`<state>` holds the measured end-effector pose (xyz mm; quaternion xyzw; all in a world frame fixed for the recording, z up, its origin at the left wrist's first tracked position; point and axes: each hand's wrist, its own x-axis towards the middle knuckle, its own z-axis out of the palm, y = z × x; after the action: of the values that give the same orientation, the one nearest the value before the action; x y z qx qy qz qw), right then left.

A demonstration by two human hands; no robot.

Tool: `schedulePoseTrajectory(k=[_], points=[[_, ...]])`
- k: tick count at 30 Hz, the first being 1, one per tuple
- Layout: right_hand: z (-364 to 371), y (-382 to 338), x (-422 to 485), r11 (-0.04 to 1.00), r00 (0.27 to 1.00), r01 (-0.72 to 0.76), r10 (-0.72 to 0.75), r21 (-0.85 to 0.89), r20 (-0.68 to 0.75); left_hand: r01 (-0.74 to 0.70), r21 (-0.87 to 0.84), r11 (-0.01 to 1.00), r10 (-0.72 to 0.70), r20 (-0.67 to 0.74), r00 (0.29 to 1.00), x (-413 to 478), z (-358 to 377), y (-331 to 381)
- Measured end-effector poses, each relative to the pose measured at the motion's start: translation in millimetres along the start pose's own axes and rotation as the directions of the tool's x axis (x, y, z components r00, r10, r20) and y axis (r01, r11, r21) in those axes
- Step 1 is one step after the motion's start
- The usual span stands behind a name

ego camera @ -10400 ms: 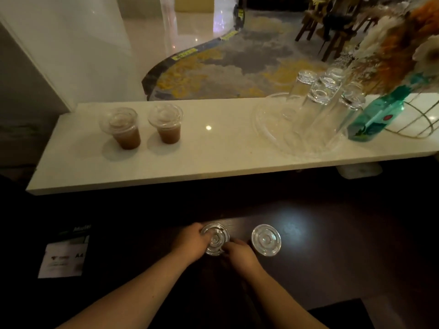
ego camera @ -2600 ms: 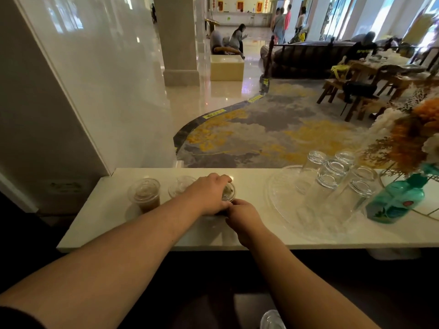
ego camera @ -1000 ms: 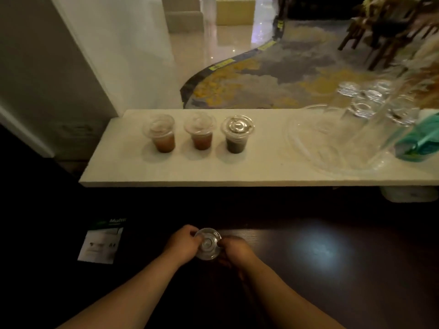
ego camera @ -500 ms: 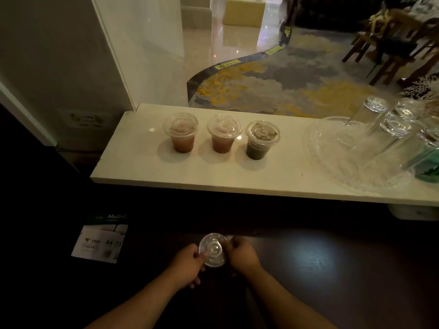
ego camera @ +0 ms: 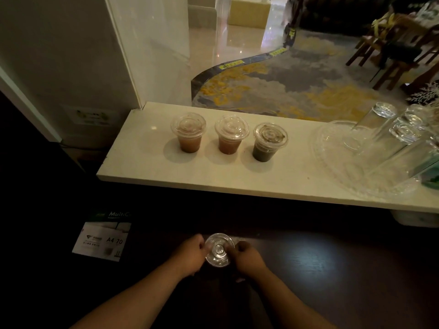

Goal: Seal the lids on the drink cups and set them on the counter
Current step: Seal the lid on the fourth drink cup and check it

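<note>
Plastic of the round lid (ego camera: 219, 250) is clear and thin, with ring ridges, and its flat face points up toward the camera on a cup hidden in the dark below the pale stone counter (ego camera: 297, 179). Left hand (ego camera: 190, 255) and right hand (ego camera: 248, 257) each have a closed grip on the lid rim, from opposite sides. Three clear cups stand upright in a row on the counter, with lids on: two brown drinks (ego camera: 188, 134) (ego camera: 231, 135) and one dark drink (ego camera: 268, 142).
</note>
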<state>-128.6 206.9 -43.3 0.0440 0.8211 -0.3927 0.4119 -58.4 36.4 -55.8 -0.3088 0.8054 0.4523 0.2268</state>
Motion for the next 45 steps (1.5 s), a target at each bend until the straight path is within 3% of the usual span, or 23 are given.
schedulePoseTrajectory(k=[6, 9, 13, 18, 21, 25, 28, 31, 36, 39, 42, 45], points=[[-8, -9, 8, 1.000, 0.999, 0.020, -0.020, -0.006, -0.034, 0.043, -0.016, 0.999, -0.042, 0.076, 0.996, -3, 0, 5], [-3, 0, 0, 1.000, 0.999, -0.017, 0.017, 0.006, -0.032, 0.070, 0.016, 0.997, -0.069, -0.028, 0.997, 2, -8, 15], [3, 13, -7, 1.000, 0.998, -0.020, 0.021, -0.024, 0.056, 0.002, 0.083, 0.997, 0.006, -0.093, 0.996, 12, -3, 18], [-9, -1, 6, 0.999, 0.998, 0.043, -0.044, -0.023, -0.041, 0.036, -0.058, 0.998, -0.033, 0.051, 0.998, -2, 9, 1], [-11, -11, 9, 0.994, 0.992, 0.089, -0.095, -0.066, -0.086, 0.078, -0.044, 0.996, -0.073, 0.097, 0.993, -10, 10, 6], [-7, -5, 7, 0.998, 0.994, 0.046, -0.050, -0.037, -0.096, 0.119, 0.027, 0.992, -0.119, -0.022, 0.993, -7, 1, 21], [-2, 4, 0, 0.999, 0.999, 0.002, -0.004, -0.036, -0.045, 0.070, 0.109, 0.992, -0.055, -0.130, 0.990, -1, -1, 30], [0, 11, -1, 0.998, 1.000, 0.026, -0.026, -0.060, 0.009, 0.019, 0.171, 0.985, 0.001, -0.116, 0.993, -1, 1, 27], [-12, -4, 9, 0.998, 0.997, 0.062, -0.063, -0.026, -0.034, 0.055, 0.055, 0.997, -0.051, -0.069, 0.996, -8, 11, 7], [-11, -6, 13, 0.998, 0.998, 0.052, -0.051, 0.028, -0.027, 0.059, 0.149, 0.987, -0.044, -0.102, 0.994, -14, 9, 19], [-8, 4, 18, 0.995, 1.000, 0.001, -0.002, 0.097, 0.014, -0.058, 0.308, 0.950, 0.121, -0.189, 0.975, -16, 12, 39], [-7, 11, 19, 0.952, 0.993, -0.077, 0.048, 0.295, 0.104, -0.200, 0.459, 0.866, 0.254, -0.058, 0.966, -17, 29, 60]])
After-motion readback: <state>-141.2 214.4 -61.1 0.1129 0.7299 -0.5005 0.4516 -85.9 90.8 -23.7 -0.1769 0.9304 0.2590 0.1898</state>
